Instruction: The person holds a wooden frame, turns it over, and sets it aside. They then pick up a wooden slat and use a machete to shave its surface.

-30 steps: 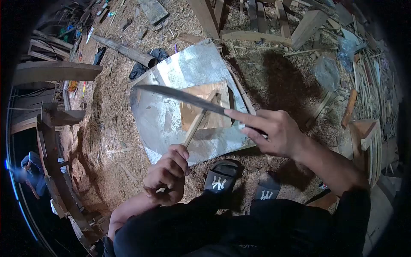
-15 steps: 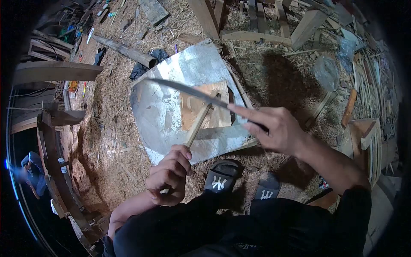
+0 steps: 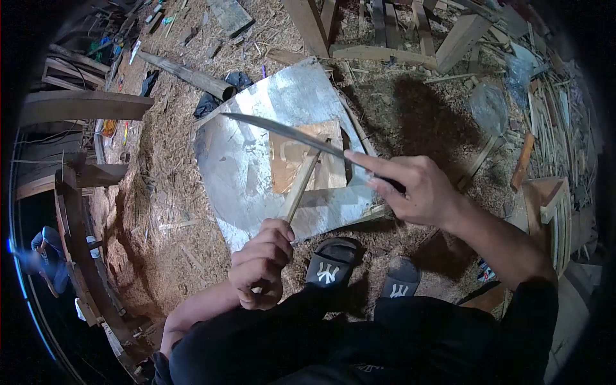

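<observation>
My left hand (image 3: 262,260) is closed round the lower end of a narrow wooden stick (image 3: 298,192), which slants up to the right. My right hand (image 3: 414,189) grips the dark handle of a long blade (image 3: 276,131), index finger stretched along its back. The blade points up-left and passes over the stick's upper end; whether they touch I cannot tell. Below them a wooden board (image 3: 282,174) with a dark notch lies on a worn grey metal sheet (image 3: 237,199).
Sawdust and shavings cover the floor (image 3: 173,192). A round pole (image 3: 192,78) lies beyond the sheet, timber frames (image 3: 385,54) at the top, a plastic bag (image 3: 487,109) at right. Curved beams (image 3: 83,108) stand at left, with another person (image 3: 52,260) beyond. Black sandals (image 3: 330,263) are near the sheet.
My left hand and the stick have shifted slightly right, and the stick's top now sits lower, under the blade. The blade and my right hand have moved only a little.
</observation>
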`<state>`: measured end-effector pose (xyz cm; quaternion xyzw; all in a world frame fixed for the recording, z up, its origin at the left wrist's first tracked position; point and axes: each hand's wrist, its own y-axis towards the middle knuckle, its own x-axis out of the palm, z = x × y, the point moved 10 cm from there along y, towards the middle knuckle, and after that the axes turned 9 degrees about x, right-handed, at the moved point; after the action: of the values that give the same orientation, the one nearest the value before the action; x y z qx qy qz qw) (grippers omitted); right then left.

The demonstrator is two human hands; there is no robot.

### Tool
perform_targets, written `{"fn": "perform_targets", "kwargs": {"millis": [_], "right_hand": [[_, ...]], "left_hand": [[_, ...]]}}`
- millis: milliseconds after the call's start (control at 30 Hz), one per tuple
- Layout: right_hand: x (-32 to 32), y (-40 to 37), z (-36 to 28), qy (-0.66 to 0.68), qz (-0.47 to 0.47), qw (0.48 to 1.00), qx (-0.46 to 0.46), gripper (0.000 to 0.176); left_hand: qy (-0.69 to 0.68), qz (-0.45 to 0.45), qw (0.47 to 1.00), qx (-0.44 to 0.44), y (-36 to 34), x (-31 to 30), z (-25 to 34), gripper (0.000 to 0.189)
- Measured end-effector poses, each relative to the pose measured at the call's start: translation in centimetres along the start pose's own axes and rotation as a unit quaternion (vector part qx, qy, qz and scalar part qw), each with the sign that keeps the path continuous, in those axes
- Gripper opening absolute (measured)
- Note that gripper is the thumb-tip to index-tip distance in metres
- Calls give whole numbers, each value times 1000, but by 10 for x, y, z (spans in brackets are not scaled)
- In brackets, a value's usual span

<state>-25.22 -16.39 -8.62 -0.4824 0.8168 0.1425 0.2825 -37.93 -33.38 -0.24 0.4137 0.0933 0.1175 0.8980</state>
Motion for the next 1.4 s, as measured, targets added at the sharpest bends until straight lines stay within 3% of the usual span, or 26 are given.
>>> {"fn": "perform_targets", "kwargs": {"millis": [33,233,300,333,433,500,567,633,700,733,767,833,1033,1167,1267,1400], "right_hand": [[4,0,2,37,-30,998,34,44],[-7,-4,-8,-35,20,998,-41,45],[9,-6,4,10,-49,998,25,44],[-1,-13,-16,-50,33,995,-82,42],[-1,-7,1,-70,32,996,-48,42],[-11,-6,-2,-47,90,992,-80,42],[4,-9,-4,-54,16,997,-57,43],[2,-14,-13,-52,43,993,-98,42],[2,-5,9,-50,40,997,-42,42],[-11,-3,1,-16,113,989,-95,42],[-12,-5,-1,-17,115,988,-97,42],[7,-7,0,-70,31,995,-62,42],[-8,0,4,-73,72,993,-58,41],[-1,-9,-4,-81,43,993,-69,42],[-14,1,8,-98,41,994,2,47],[-8,-3,10,-70,28,997,30,47]], "left_hand": [[2,-2,1000,-6,1,0,-1,62],[30,-71,997,14,-8,10,0,59],[21,-70,997,22,-9,11,0,59],[11,-67,997,27,-10,9,1,58],[24,-75,997,12,-13,13,0,57],[21,-66,997,20,-10,13,2,57],[18,-64,998,21,-9,11,2,57],[24,-65,998,11,-11,9,1,57],[24,-46,999,2,-12,10,0,57],[24,-30,999,-2,-11,7,-1,57],[25,-31,999,1,-9,8,0,57],[18,-27,999,-3,-8,5,0,59],[13,5,1000,-11,-9,3,-2,62],[8,-8,1000,-17,-13,3,-1,63],[6,31,999,-19,-12,-1,-3,55],[4,-26,999,-24,-17,2,-5,50]]}}
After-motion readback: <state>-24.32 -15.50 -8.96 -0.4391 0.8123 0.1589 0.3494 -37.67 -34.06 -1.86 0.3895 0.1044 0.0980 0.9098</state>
